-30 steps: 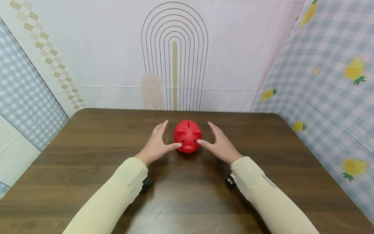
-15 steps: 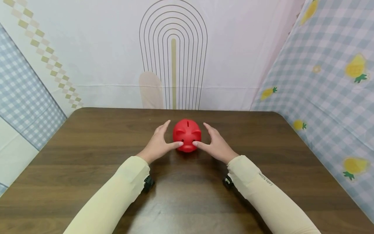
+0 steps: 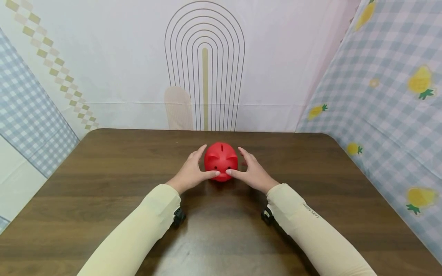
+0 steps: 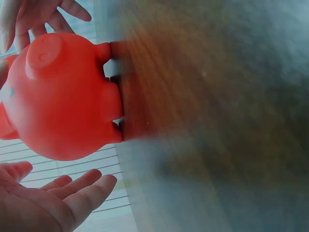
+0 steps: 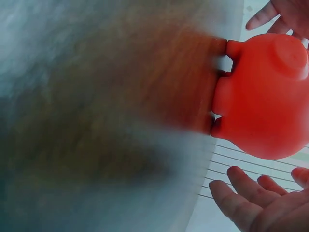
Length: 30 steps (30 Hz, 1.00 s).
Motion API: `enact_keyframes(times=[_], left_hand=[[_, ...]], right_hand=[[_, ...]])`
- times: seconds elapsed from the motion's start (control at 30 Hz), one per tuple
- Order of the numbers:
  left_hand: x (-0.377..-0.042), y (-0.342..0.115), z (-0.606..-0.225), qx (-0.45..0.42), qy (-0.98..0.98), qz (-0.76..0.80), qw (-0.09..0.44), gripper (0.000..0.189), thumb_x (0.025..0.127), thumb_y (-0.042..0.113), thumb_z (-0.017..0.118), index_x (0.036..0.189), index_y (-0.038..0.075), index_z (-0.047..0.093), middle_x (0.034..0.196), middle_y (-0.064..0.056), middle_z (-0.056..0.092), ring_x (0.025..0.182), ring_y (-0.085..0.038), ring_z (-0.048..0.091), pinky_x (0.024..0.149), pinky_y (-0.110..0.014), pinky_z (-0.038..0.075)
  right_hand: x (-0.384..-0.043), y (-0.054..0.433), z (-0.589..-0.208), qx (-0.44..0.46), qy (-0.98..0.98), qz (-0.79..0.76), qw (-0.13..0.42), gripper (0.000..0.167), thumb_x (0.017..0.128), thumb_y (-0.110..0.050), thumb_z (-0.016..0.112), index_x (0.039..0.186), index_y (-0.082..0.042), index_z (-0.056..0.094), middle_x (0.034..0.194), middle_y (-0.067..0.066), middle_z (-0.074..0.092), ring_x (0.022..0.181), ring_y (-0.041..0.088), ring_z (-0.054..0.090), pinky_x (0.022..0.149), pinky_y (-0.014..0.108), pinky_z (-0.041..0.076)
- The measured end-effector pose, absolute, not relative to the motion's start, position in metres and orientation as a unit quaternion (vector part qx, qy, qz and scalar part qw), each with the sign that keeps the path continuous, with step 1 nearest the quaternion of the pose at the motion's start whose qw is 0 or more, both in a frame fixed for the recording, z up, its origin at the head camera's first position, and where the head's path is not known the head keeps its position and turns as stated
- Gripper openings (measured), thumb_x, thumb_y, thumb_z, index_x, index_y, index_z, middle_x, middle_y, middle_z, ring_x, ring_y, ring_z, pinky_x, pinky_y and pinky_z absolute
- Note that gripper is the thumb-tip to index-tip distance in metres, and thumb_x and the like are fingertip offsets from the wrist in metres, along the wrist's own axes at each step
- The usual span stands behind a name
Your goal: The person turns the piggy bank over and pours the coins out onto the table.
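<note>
A round red piggy bank (image 3: 221, 155) stands on its feet on the wooden table, its snout facing me and its coin slot on top. My left hand (image 3: 192, 171) is at its left side, thumb stretched across in front of the face. On the other side my right hand (image 3: 253, 171) mirrors it, thumb tip near the snout. In the left wrist view a gap shows between the piggy bank (image 4: 63, 101) and the left fingers (image 4: 87, 193). The right wrist view likewise shows the right fingers (image 5: 241, 193) spread apart from its side.
The dark brown wooden table (image 3: 221, 230) reaches back to a white cloth (image 3: 276, 57) with printed arches. A blue checked cloth (image 3: 386, 115) with pineapples hangs along the right. Each wrist wears a black strap with a small device (image 3: 178, 217).
Both hands have drawn inward toward the piggy bank, and the thumbs have come closer together in front of its snout. The piggy bank has stayed in place.
</note>
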<state>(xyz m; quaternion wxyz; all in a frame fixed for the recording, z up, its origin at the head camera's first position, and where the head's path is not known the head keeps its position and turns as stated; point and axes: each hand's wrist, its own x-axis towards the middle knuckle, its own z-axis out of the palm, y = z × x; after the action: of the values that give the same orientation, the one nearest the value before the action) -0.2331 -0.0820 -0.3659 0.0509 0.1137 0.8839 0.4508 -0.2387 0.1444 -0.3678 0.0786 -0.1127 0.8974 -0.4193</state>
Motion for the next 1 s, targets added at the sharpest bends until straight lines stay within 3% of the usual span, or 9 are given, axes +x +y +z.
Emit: enact_keyframes(times=[1.0], left_hand=[[-0.2431,-0.0805,-0.3724,0.147,0.847,0.505,0.074,0.091,0.08,0.021,0.076,0.152,0.007,0.022,0.147,-0.017,0.035,0.13,-0.036,0.043,0.095,-0.048,0.05]], right_hand=[[-0.2468,0.1361,-0.374,-0.135,0.848,-0.5,0.114,0.09,0.083,-0.028,0.074,0.153,-0.013,0.02,0.147,0.011,0.038,0.13,0.034,0.042,0.096,0.049,0.048]])
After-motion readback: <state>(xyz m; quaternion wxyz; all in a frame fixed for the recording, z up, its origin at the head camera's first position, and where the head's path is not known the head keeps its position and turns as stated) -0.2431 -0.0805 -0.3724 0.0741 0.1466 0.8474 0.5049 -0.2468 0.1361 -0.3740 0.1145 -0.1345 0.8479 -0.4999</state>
